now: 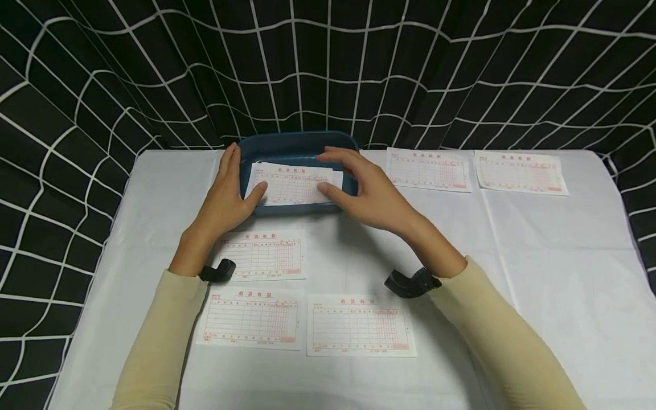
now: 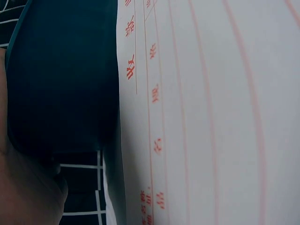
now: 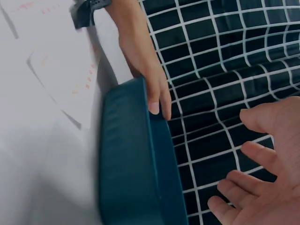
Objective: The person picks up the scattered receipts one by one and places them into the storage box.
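Note:
A dark blue plastic basket (image 1: 299, 209) stands at the back of the table with a stack of printed receipt slips (image 1: 292, 185) inside. My left hand (image 1: 220, 199) grips its left end, thumb over the inside and fingers along the outer side; the right wrist view shows that hand (image 3: 145, 61) at the rim too. Above the basket's right part is my right hand (image 1: 371, 191), fingers spread and holding nothing. In its own wrist view the right hand (image 3: 262, 173) appears with fingers apart. The red lettering of a slip (image 2: 201, 112) fills much of the left wrist view.
Single slips lie on the white tablecloth (image 1: 553, 273): one left of centre (image 1: 263, 255), a front-left slip (image 1: 250, 319), a front-middle slip (image 1: 361, 326), and two at the back right, a nearer slip (image 1: 429, 169) and a farther slip (image 1: 520, 172). A black grid-patterned curtain (image 1: 328, 62) borders the table.

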The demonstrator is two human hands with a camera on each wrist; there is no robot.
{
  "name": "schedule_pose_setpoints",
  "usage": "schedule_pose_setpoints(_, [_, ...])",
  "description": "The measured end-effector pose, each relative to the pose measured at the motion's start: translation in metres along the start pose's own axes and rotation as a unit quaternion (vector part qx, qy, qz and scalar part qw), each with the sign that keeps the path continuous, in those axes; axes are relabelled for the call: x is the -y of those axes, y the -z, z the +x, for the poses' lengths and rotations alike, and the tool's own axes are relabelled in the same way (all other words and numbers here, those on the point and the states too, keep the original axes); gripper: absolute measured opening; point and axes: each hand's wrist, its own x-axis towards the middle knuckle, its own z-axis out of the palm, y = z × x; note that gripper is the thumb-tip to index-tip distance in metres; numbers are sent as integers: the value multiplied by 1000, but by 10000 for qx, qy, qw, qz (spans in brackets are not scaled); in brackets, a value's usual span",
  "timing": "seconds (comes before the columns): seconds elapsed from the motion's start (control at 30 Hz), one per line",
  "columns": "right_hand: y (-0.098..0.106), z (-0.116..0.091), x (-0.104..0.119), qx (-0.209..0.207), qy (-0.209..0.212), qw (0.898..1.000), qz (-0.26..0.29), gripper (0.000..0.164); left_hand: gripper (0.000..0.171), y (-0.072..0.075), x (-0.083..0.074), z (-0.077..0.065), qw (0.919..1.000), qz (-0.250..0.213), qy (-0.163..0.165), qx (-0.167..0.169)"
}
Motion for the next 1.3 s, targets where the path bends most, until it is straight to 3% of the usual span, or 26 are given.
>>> schedule_pose_setpoints(0.37, [0,-61,-18,-253,26,9992,-304,50,98,1,-2,1,10000,-1,-11,-23])
schedule_pose_setpoints(0.77, [-14,-123,-39,-723,-79,9944,-766,51,95,-1,-1,0,10000,-21,-16,36])
schedule_pose_setpoints(1.03, [-23,-156,-45,-752,-122,9913,-1074,54,95,0,-1,-1,9999,-68,-83,16])
schedule_pose_setpoints(1.3, [-32,-181,-45,-515,-334,9884,-1388,57,95,-1,1,0,10000,-24,-68,-18])
